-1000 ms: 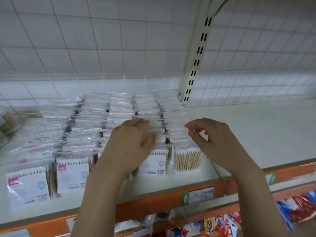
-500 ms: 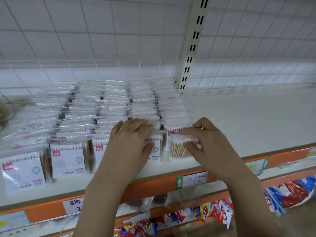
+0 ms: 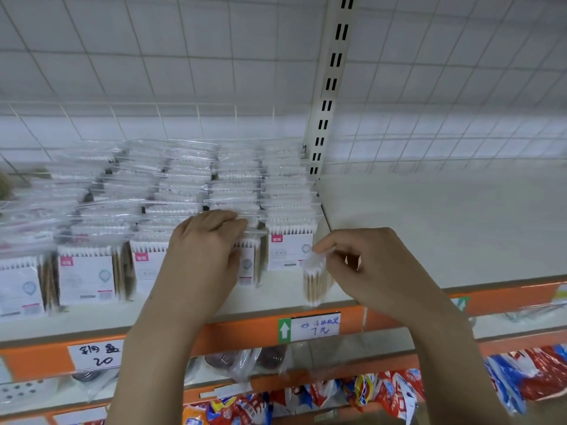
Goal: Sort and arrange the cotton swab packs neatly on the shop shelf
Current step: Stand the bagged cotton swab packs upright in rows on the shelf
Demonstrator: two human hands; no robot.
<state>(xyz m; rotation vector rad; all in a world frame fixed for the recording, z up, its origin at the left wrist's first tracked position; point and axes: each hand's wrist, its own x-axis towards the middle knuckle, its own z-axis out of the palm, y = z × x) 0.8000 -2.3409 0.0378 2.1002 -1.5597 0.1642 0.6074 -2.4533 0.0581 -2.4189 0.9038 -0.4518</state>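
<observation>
Several rows of clear cotton swab packs (image 3: 190, 185) stand on the white shelf (image 3: 429, 222), white tips up, with white and pink labels facing me. My left hand (image 3: 202, 259) rests over the top of a front pack (image 3: 248, 262) in the second row from the right, fingers curled over its upper edge. My right hand (image 3: 368, 265) pinches the top of one pack (image 3: 314, 280), held edge-on near the shelf's front edge, beside the rightmost row (image 3: 290, 250).
A slotted metal upright (image 3: 329, 84) stands behind the rightmost row. The shelf lip is orange with handwritten price tags (image 3: 316, 326). Wire grid backs the shelf. Colourful snack bags (image 3: 383, 391) hang on the level below.
My right hand has pulled one pack out of the rightmost row and turned it edge-on toward the shelf front. My left hand stays on the neighbouring row. The camera has moved closer.
</observation>
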